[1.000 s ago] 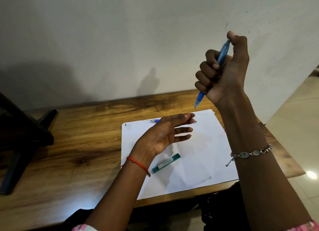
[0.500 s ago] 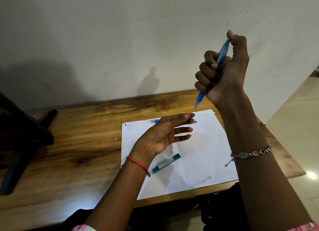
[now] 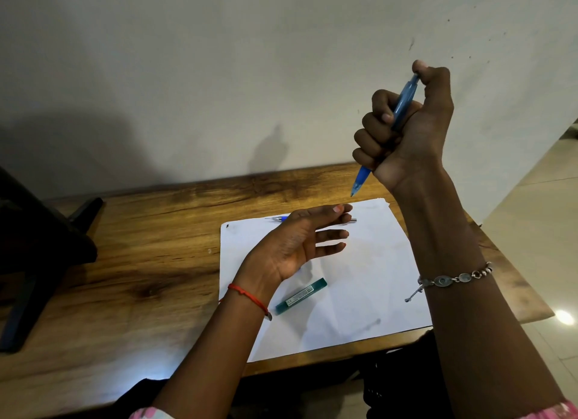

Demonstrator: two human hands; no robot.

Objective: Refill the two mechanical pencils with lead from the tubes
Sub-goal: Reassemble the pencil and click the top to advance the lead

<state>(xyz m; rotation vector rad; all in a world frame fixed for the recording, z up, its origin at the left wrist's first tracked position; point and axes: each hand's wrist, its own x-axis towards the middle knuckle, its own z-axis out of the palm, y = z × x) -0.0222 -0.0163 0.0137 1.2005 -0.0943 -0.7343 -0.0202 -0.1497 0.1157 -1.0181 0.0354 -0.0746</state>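
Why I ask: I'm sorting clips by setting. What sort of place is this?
Likely an indoor writing desk, perhaps at home: wooden table against a bare white wall, paper and a lead tube on it.

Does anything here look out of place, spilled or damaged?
Nothing looks spilled or broken. The paper lies slightly askew on the table and has a grey smudge near its front edge. Only one lead tube is in view.

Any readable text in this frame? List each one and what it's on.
Nothing legible.
Green lead tube: pale label with dark print, too small and blurred to read.
Blue pencil gripped in the right hand: no print visible.
White sheet: only smudges, no writing.
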